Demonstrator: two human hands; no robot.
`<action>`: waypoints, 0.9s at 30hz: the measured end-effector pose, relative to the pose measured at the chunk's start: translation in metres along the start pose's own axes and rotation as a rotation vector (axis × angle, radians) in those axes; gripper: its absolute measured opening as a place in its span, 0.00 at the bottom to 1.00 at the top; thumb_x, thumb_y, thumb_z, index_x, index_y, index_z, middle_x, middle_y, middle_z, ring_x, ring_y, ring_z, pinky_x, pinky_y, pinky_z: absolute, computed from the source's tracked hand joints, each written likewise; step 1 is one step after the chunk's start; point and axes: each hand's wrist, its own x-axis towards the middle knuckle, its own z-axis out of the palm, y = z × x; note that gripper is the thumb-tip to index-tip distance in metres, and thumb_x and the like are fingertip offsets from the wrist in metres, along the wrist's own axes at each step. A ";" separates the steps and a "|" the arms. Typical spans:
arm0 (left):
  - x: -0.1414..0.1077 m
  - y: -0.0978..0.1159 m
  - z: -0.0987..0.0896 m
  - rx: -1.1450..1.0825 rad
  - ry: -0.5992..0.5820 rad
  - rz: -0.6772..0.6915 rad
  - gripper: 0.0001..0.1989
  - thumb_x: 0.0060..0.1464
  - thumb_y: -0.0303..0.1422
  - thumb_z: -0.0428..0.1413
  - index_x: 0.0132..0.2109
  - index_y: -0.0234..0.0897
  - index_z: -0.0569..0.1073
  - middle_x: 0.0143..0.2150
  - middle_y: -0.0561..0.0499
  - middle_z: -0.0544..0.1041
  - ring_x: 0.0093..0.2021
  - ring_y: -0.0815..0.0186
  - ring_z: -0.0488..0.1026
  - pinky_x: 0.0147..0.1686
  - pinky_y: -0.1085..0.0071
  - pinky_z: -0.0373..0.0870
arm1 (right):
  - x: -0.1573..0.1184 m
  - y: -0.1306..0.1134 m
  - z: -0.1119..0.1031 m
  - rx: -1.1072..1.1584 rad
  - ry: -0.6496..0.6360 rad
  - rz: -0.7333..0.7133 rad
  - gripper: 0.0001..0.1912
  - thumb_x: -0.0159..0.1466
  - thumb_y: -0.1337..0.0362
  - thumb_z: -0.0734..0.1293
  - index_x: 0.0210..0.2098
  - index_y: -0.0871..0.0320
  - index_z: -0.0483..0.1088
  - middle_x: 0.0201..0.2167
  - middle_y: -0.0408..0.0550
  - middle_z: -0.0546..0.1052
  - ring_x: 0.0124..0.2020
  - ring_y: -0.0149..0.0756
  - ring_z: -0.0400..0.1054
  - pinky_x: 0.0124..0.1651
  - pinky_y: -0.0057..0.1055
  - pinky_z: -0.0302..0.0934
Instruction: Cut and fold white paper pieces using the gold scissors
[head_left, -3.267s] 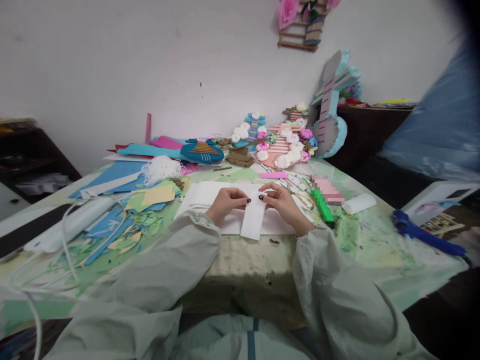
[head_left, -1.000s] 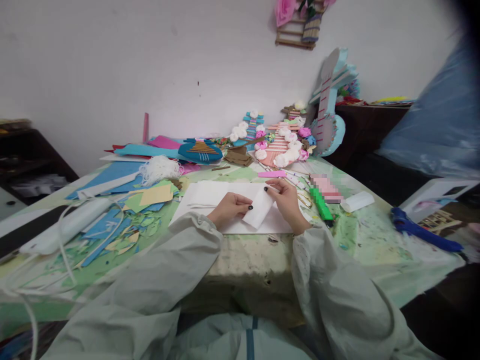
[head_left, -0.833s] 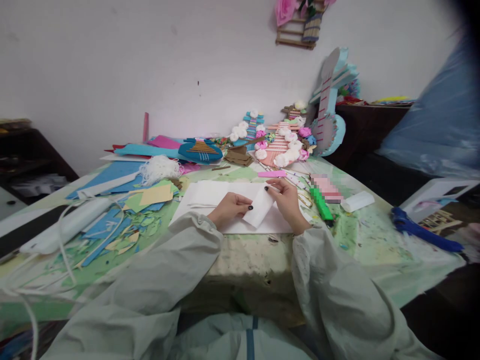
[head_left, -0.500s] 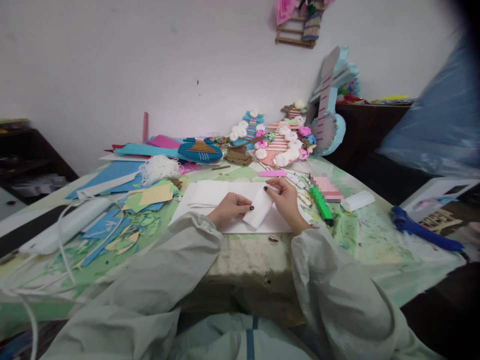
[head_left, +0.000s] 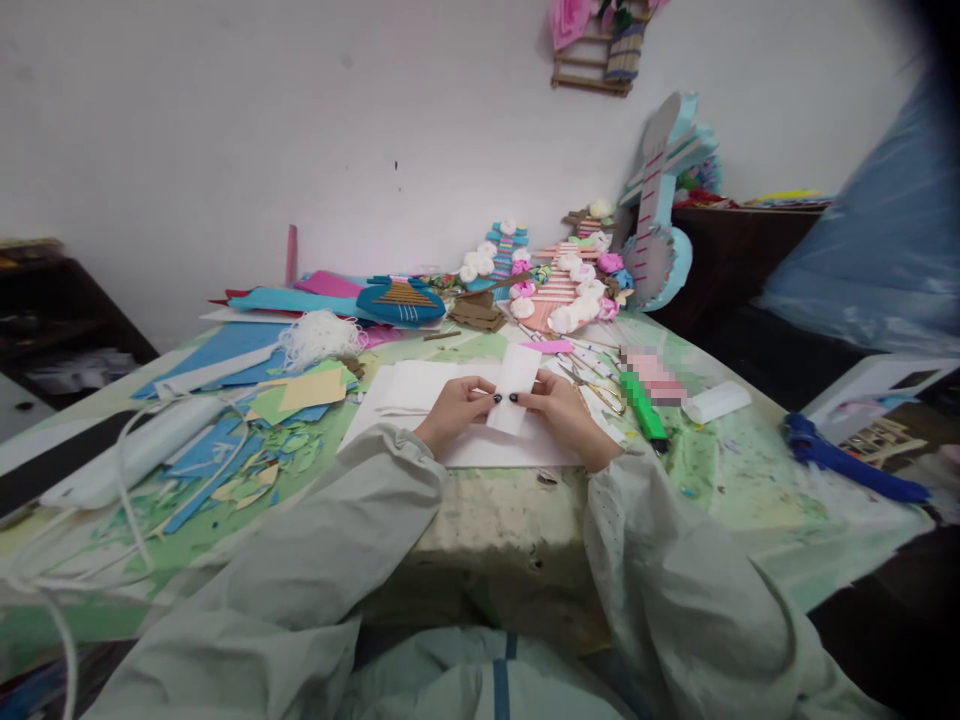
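Note:
A narrow strip of folded white paper (head_left: 519, 372) stands nearly upright between my two hands. My left hand (head_left: 459, 412) pinches its left edge, with the thumb on the near face. On the opposite edge, my right hand (head_left: 562, 408) grips the strip the same way, its fingers hidden behind. Beneath both hands lies a large white sheet (head_left: 487, 456). A stack of folded white paper (head_left: 414, 384) rests on that sheet, just behind my left hand. Gold-handled scissors (head_left: 606, 397) lie to the right of my right hand.
Blue and green paper scraps (head_left: 247, 470), a tangle of white string (head_left: 321, 340) and a white power strip (head_left: 135, 455) with its cable cover the left side. At right are a green cutter (head_left: 643, 412), a white roll (head_left: 716, 402) and a blue glue gun (head_left: 851, 460). Decorated cardboard guitars (head_left: 559, 285) stand behind.
The white strip has turned from a slant to nearly upright. My right hand has moved down from its top corner to its right edge, uncovering more of the scissors.

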 end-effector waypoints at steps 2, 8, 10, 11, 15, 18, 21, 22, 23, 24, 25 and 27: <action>-0.001 0.001 0.001 -0.002 0.001 0.004 0.15 0.37 0.32 0.65 0.32 0.31 0.69 0.25 0.51 0.76 0.25 0.69 0.74 0.30 0.71 0.71 | 0.001 0.000 -0.002 -0.006 0.008 0.001 0.18 0.44 0.67 0.74 0.35 0.59 0.71 0.33 0.47 0.79 0.33 0.36 0.72 0.39 0.33 0.66; -0.003 0.002 0.001 -0.027 0.030 0.002 0.14 0.38 0.31 0.64 0.32 0.32 0.68 0.25 0.52 0.75 0.25 0.70 0.73 0.30 0.71 0.71 | 0.001 -0.001 -0.007 0.028 0.063 -0.008 0.12 0.45 0.66 0.74 0.30 0.59 0.72 0.29 0.43 0.76 0.30 0.31 0.69 0.36 0.29 0.64; -0.003 0.002 0.001 -0.018 0.041 0.002 0.14 0.37 0.31 0.64 0.31 0.32 0.69 0.24 0.52 0.75 0.24 0.70 0.72 0.29 0.71 0.71 | 0.001 -0.001 -0.007 0.009 0.052 -0.015 0.11 0.45 0.66 0.74 0.28 0.59 0.72 0.28 0.43 0.76 0.29 0.30 0.69 0.36 0.29 0.63; -0.003 0.001 0.000 -0.013 0.043 0.001 0.15 0.36 0.31 0.65 0.31 0.32 0.69 0.24 0.52 0.74 0.24 0.70 0.72 0.29 0.71 0.70 | 0.001 -0.001 -0.006 -0.004 0.041 -0.015 0.11 0.45 0.65 0.74 0.28 0.59 0.72 0.27 0.43 0.75 0.29 0.30 0.68 0.36 0.29 0.63; -0.004 0.000 -0.001 -0.003 -0.009 0.006 0.20 0.34 0.36 0.67 0.35 0.30 0.73 0.27 0.49 0.76 0.26 0.67 0.73 0.29 0.70 0.71 | 0.000 -0.001 -0.004 -0.060 -0.003 -0.001 0.12 0.45 0.64 0.74 0.28 0.60 0.72 0.27 0.43 0.75 0.28 0.30 0.67 0.35 0.28 0.61; -0.003 0.000 -0.001 0.036 -0.008 0.032 0.22 0.32 0.38 0.68 0.34 0.28 0.75 0.27 0.48 0.77 0.27 0.66 0.73 0.28 0.70 0.71 | 0.000 -0.001 -0.003 -0.100 -0.066 0.013 0.12 0.45 0.63 0.75 0.28 0.60 0.72 0.26 0.43 0.75 0.27 0.29 0.67 0.33 0.27 0.60; -0.001 0.001 -0.002 0.067 0.018 0.031 0.22 0.30 0.40 0.69 0.31 0.27 0.76 0.25 0.48 0.77 0.25 0.67 0.72 0.26 0.71 0.70 | 0.000 -0.001 -0.003 -0.095 -0.096 0.029 0.12 0.45 0.62 0.75 0.28 0.60 0.73 0.25 0.43 0.75 0.27 0.29 0.67 0.33 0.27 0.60; 0.000 0.001 -0.003 0.072 0.021 0.027 0.22 0.29 0.40 0.69 0.30 0.27 0.76 0.25 0.48 0.77 0.24 0.67 0.72 0.26 0.71 0.70 | 0.000 -0.001 -0.003 -0.090 -0.084 0.033 0.12 0.45 0.62 0.75 0.28 0.60 0.73 0.25 0.43 0.74 0.27 0.29 0.66 0.33 0.27 0.60; 0.000 0.002 -0.003 0.072 0.026 0.026 0.22 0.29 0.40 0.69 0.30 0.27 0.76 0.25 0.48 0.77 0.25 0.67 0.72 0.26 0.71 0.71 | 0.001 -0.001 -0.004 -0.086 -0.062 0.035 0.12 0.45 0.62 0.75 0.27 0.61 0.73 0.25 0.43 0.74 0.27 0.29 0.66 0.33 0.27 0.60; 0.001 0.002 -0.003 0.069 0.032 0.024 0.23 0.28 0.40 0.69 0.30 0.27 0.76 0.25 0.47 0.77 0.25 0.66 0.72 0.27 0.70 0.71 | 0.001 -0.001 -0.005 -0.083 -0.038 0.038 0.12 0.45 0.62 0.75 0.27 0.61 0.73 0.25 0.43 0.74 0.27 0.28 0.65 0.33 0.27 0.60; 0.001 0.002 -0.003 0.064 0.042 0.024 0.23 0.28 0.40 0.69 0.31 0.27 0.76 0.25 0.47 0.77 0.25 0.66 0.73 0.27 0.70 0.71 | 0.001 -0.001 -0.005 -0.081 -0.016 0.039 0.12 0.45 0.62 0.75 0.26 0.61 0.73 0.24 0.43 0.73 0.26 0.28 0.65 0.32 0.26 0.59; 0.002 0.002 -0.003 0.056 0.059 0.027 0.23 0.29 0.41 0.69 0.31 0.26 0.75 0.26 0.46 0.78 0.26 0.65 0.73 0.27 0.69 0.72 | 0.001 -0.001 -0.006 -0.079 0.016 0.041 0.12 0.46 0.61 0.74 0.26 0.62 0.74 0.23 0.42 0.72 0.25 0.27 0.63 0.31 0.26 0.58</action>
